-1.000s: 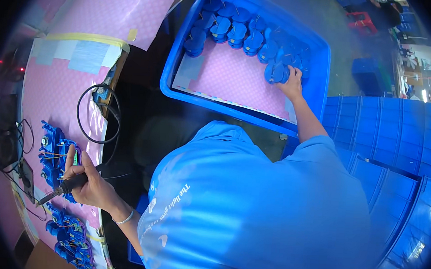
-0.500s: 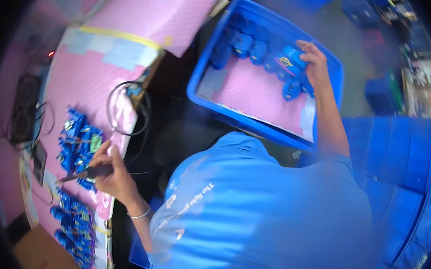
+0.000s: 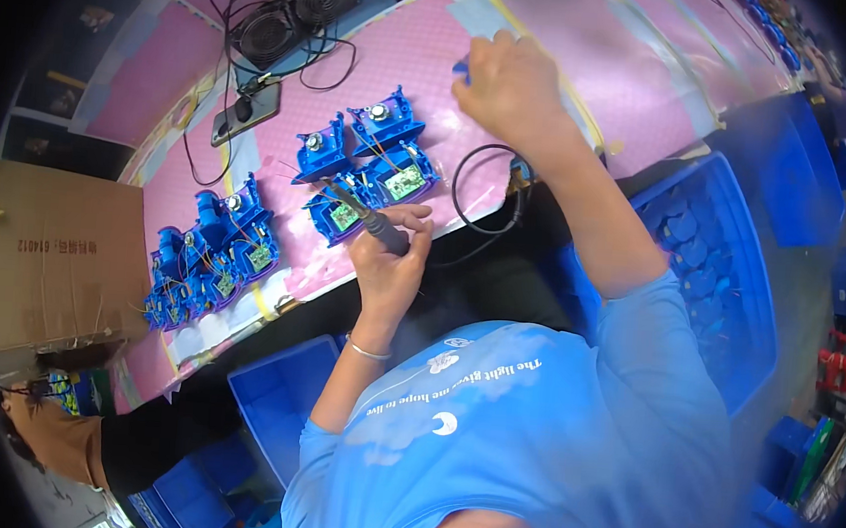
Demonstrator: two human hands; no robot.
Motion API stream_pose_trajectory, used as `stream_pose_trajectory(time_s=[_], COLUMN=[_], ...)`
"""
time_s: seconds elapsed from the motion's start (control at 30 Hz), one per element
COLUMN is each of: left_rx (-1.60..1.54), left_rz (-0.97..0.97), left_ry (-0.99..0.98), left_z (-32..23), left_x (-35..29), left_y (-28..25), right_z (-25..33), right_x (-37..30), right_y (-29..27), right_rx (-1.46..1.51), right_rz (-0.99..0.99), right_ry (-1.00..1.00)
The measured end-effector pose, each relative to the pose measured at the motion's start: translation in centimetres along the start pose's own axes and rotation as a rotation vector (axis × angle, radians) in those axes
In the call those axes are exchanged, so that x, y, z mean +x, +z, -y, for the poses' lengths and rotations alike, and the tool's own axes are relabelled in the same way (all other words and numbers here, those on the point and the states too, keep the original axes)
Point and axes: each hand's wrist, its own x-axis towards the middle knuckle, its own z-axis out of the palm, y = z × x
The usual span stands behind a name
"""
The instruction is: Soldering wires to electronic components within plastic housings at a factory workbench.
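My left hand (image 3: pixel 383 271) is closed around the dark handle of a soldering iron (image 3: pixel 384 230), its metal tip pointing up and left over opened blue plastic housings. Wires join these housings (image 3: pixel 319 151) to matching shells with green circuit boards (image 3: pixel 405 183); round metal parts sit inside the upper shells. Farther right, above the pink-covered bench, my right hand (image 3: pixel 515 92) has its fingers curled around a blue plastic piece (image 3: pixel 462 68). Only a small bit of that piece shows past the fingers. More wired blue housings (image 3: pixel 233 241) stand to the left.
A pink mat with taped edges covers the workbench (image 3: pixel 294 284). Black fans (image 3: pixel 293 19), cables and a dark flat device (image 3: pixel 247 112) lie at the back. A cardboard box (image 3: pixel 61 249) stands left. A blue bin (image 3: pixel 763 317) holding blue parts is at right; a cable loop (image 3: pixel 455 193) hangs near the bench edge.
The view has turned toward the bench. My right hand has moved from over the blue bin, where it held a blue plastic housing, to above the bench. My left hand still holds the soldering iron.
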Motion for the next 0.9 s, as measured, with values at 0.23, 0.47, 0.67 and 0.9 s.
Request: stream_pose_trajectory(time_s=[0.23, 0.47, 0.67, 0.9], left_rx=[0.006, -0.013, 0.144, 0.150], left_rz=[0.006, 0.017, 0.035, -0.123], left_ry=[-0.034, -0.043, 0.124, 0.191], left_z=[0.1, -0.8, -0.6, -0.1], left_x=[1.2, 2.6, 2.8, 2.4], left_y=[0.4, 2.0, 2.1, 3.0], right_z=[-3.7, -7.1, -6.3, -4.5], right_x=[0.1, -1.4, -7.5, -11.4], right_y=[0.7, 2.2, 0.7, 2.2], right_rx=[0.511, 0.881, 0.675, 0.678], right_rz=[0.182, 0.613, 0.400, 0.042], right_ry=[-0.352, -0.542, -0.020, 0.153])
